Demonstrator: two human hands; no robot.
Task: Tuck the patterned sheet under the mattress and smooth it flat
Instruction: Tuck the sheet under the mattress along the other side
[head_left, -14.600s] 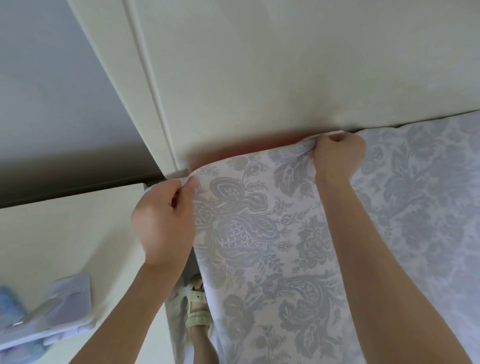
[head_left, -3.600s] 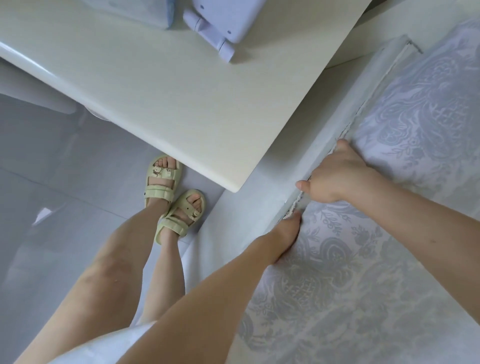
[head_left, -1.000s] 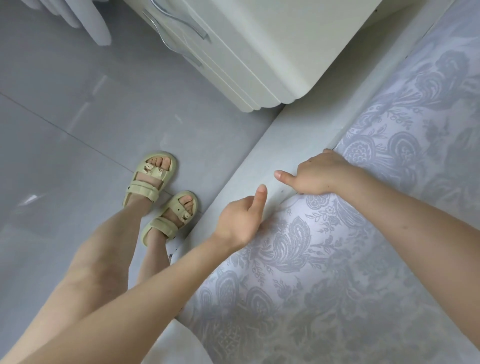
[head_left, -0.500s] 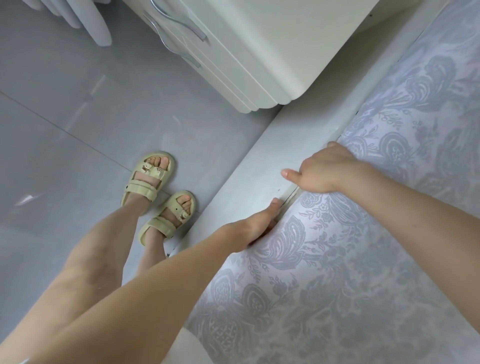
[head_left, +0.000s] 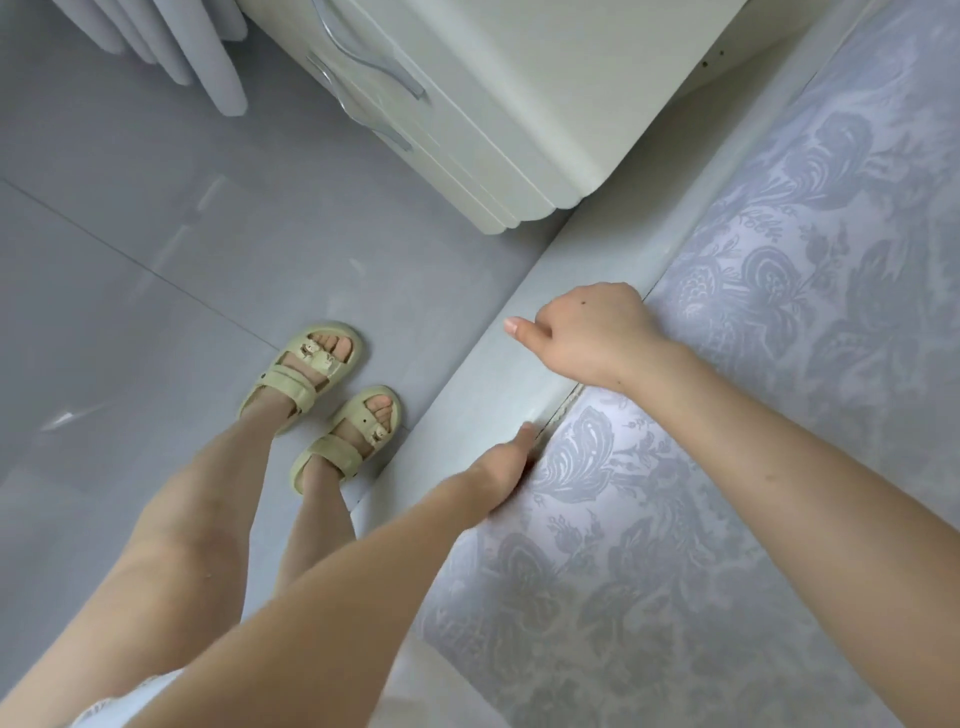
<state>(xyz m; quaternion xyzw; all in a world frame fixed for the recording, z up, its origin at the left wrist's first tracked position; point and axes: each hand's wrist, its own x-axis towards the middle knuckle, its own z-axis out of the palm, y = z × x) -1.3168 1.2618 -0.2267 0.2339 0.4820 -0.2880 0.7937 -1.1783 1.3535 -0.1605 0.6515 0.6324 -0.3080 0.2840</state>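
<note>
The patterned sheet (head_left: 753, 519), pale lilac with grey flowers, covers the mattress on the right. Its left edge runs along the white bed frame rail (head_left: 483, 384). My left hand (head_left: 506, 462) is pushed flat into the gap between the sheet-covered mattress side and the rail. Its thumb lies straight along the rail and its fingertips are hidden in the gap. My right hand (head_left: 592, 332) sits further up the same edge. Its fingers are curled down round the sheet edge and its thumb sticks out over the rail.
A cream nightstand (head_left: 519, 104) with curved metal handles stands against the rail at the top. Grey curtain folds (head_left: 197, 52) hang at the top left. My feet in pale green sandals (head_left: 322, 384) stand on the grey tiled floor (head_left: 130, 260) beside the bed.
My left hand has slid deeper into the gap along the mattress side. My right hand has stayed curled at the sheet edge. The sheet edge between them lies lower and flatter.
</note>
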